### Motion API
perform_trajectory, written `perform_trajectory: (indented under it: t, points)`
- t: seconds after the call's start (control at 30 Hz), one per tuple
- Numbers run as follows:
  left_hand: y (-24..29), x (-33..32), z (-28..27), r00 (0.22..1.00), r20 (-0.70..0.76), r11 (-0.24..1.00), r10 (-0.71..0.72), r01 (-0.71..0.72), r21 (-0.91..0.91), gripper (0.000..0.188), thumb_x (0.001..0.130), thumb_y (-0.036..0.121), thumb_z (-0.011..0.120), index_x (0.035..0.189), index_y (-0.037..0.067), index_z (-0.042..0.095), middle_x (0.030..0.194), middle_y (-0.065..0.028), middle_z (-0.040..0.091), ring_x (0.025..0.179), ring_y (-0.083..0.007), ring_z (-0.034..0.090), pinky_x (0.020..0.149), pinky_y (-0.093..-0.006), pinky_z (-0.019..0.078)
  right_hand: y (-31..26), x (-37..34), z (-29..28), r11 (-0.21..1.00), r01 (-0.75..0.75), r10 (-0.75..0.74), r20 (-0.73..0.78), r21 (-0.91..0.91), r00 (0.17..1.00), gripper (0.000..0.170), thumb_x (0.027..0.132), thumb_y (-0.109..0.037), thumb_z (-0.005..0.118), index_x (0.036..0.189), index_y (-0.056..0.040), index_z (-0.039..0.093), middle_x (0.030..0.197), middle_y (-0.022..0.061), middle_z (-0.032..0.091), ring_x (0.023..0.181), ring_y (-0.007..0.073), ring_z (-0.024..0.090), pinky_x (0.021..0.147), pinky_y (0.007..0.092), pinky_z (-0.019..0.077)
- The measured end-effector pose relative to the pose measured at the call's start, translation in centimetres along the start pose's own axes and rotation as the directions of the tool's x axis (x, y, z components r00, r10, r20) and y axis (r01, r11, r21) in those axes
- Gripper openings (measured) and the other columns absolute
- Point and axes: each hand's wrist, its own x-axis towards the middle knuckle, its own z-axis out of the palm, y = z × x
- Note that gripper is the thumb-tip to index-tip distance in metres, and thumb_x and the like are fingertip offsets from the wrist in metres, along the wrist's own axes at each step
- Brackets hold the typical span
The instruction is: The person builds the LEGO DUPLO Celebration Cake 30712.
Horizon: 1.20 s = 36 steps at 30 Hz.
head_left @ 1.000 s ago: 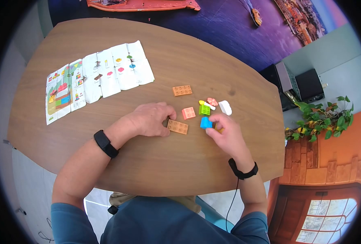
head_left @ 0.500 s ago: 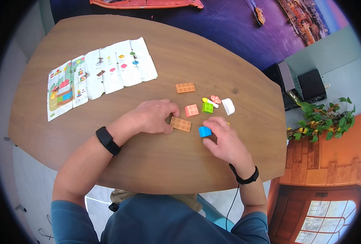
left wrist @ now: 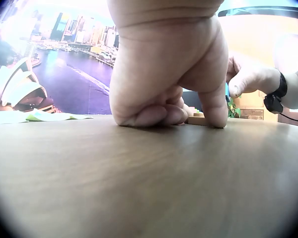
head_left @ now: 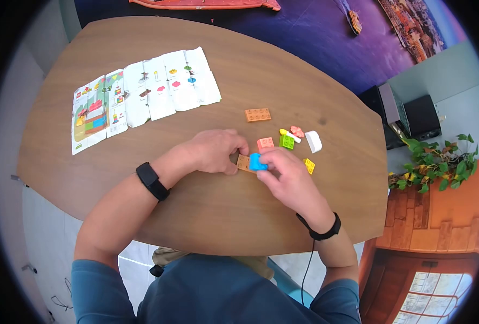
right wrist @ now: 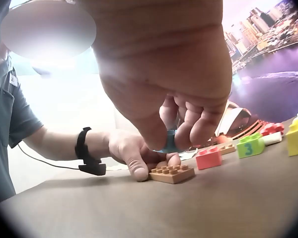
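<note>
My left hand (head_left: 216, 151) rests on the table and holds the left end of a tan eight-stud building plate (head_left: 243, 162) between thumb and fingers. A blue brick (head_left: 257, 162) is pinched by my right hand (head_left: 292, 175), tilted over the plate's right part, which it hides in the head view. From the right wrist, the blue brick (right wrist: 170, 143) shows just above the studs of the tan plate (right wrist: 173, 174). Right behind the plate sits a coral brick (head_left: 265, 143). In the left wrist view, the left hand (left wrist: 169, 69) covers most of the plate.
Beyond the hands lie a green brick (right wrist: 251, 146) marked 3, a white rounded piece (head_left: 314, 141), a yellow brick (head_left: 309, 166) and a coral flower-like piece (head_left: 297, 131). A second tan plate (head_left: 258, 114) lies farther back. An unfolded instruction sheet (head_left: 136, 110) is at the left.
My right hand has brought the blue brick leftward from beside the green brick to over the tan plate, uncovering the yellow brick. The left hand has stayed at the plate.
</note>
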Motion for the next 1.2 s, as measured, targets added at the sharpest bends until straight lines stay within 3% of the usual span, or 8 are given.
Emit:
perform_trajectory:
  t: [0.1, 0.4, 0.53, 0.6, 0.77, 0.93, 1.03, 1.2]
  points:
    - [-0.2, -0.1, 0.2, 1.0, -0.016, 1.0, 0.005, -0.005, 0.004, 0.05, 0.08, 0.027, 0.086, 0.125, 0.011, 0.071, 0.112, -0.0084, 0.065, 0.108, -0.0289, 0.066, 0.091, -0.0419, 0.0539, -0.4, 1.7, 0.9, 0.983, 0.137, -0.131, 0.053, -0.125, 0.99, 0.02, 0.092, -0.001, 0.076, 0.106, -0.0034, 0.062, 0.111, 0.0124, 0.071, 0.097, 0.0356, 0.069, 0.083, 0.0449, 0.0566]
    - [0.1, 0.0, 0.0, 1.0, -0.013, 1.0, 0.013, -0.013, -0.013, 0.047, 0.079, 0.026, 0.087, 0.121, 0.01, 0.072, 0.115, -0.0086, 0.068, 0.112, -0.0298, 0.067, 0.093, -0.0422, 0.0546, -0.4, 1.9, 1.5, 0.952, 0.214, -0.198, 0.091, -0.219, 0.976, 0.022, 0.089, -0.002, 0.078, 0.106, -0.0027, 0.063, 0.115, 0.0138, 0.071, 0.1, 0.0374, 0.069, 0.085, 0.0468, 0.0573]
    - [-0.1, -0.2, 0.0, 0.999, -0.031, 1.0, 0.022, -0.022, 0.005, 0.047, 0.079, 0.026, 0.088, 0.12, 0.01, 0.072, 0.113, -0.0089, 0.068, 0.108, -0.0306, 0.067, 0.091, -0.0424, 0.0541, -0.5, 1.8, 1.4, 0.952, 0.214, -0.201, 0.077, -0.221, 0.976, 0.023, 0.088, -0.002, 0.078, 0.106, -0.0024, 0.063, 0.113, 0.014, 0.07, 0.099, 0.0375, 0.069, 0.084, 0.0467, 0.0575]
    - [-0.3, -0.2, 0.2, 0.999, -0.038, 1.0, 0.025, -0.025, -0.011, 0.048, 0.078, 0.027, 0.088, 0.12, 0.01, 0.073, 0.113, -0.0091, 0.068, 0.108, -0.0306, 0.067, 0.091, -0.0421, 0.0543, -0.3, 1.7, 1.6, 0.979, 0.098, -0.075, 0.132, -0.177, 0.988, 0.022, 0.088, -0.003, 0.078, 0.105, -0.002, 0.064, 0.112, 0.0137, 0.07, 0.099, 0.0378, 0.069, 0.084, 0.0463, 0.0578]
    - [0.4, -0.4, -0.4, 0.999, -0.003, 0.998, 0.054, -0.054, 0.021, 0.05, 0.078, 0.031, 0.089, 0.12, 0.01, 0.073, 0.113, -0.0099, 0.068, 0.109, -0.0304, 0.067, 0.091, -0.0411, 0.0549, -0.3, 1.3, 1.9, 0.964, 0.161, -0.148, 0.077, -0.212, 0.986, 0.02, 0.089, -0.003, 0.078, 0.105, -0.0019, 0.065, 0.114, 0.0135, 0.069, 0.098, 0.0373, 0.069, 0.083, 0.0455, 0.0583]
    - [0.8, -0.6, -0.1, 0.999, -0.034, 1.0, -0.019, 0.02, 0.021, 0.049, 0.08, 0.038, 0.087, 0.118, 0.011, 0.073, 0.119, -0.0097, 0.068, 0.117, -0.0301, 0.066, 0.095, -0.0426, 0.0544, 0.4, 1.7, -0.7, 0.96, 0.194, -0.185, 0.061, -0.201, 0.981, 0.017, 0.092, -0.006, 0.074, 0.108, -0.0017, 0.07, 0.119, 0.0134, 0.07, 0.101, 0.0356, 0.07, 0.083, 0.0447, 0.059]
    - [0.7, -0.6, 0.1, 0.999, -0.036, 0.999, -0.02, 0.021, 0.04, 0.053, 0.079, 0.039, 0.087, 0.12, 0.009, 0.071, 0.115, -0.0104, 0.066, 0.11, -0.0304, 0.066, 0.093, -0.042, 0.0541, 1.5, 2.5, -1.5, 0.984, -0.033, 0.019, -0.082, -0.173, 0.996, 0.015, 0.095, -0.008, 0.072, 0.109, -0.0033, 0.072, 0.119, 0.0122, 0.07, 0.101, 0.034, 0.07, 0.083, 0.0447, 0.0582]
    - [0.9, -0.5, 0.2, 0.999, -0.047, 0.997, -0.028, 0.031, 0.064, 0.058, 0.077, 0.039, 0.087, 0.124, 0.011, 0.067, 0.119, -0.0109, 0.066, 0.114, -0.031, 0.066, 0.095, -0.042, 0.0539, 2.2, 2.4, -0.4, 0.962, 0.109, -0.116, -0.015, -0.252, 0.993, 0.014, 0.097, -0.008, 0.071, 0.11, -0.004, 0.071, 0.116, 0.0117, 0.068, 0.095, 0.0346, 0.069, 0.08, 0.0462, 0.0571]
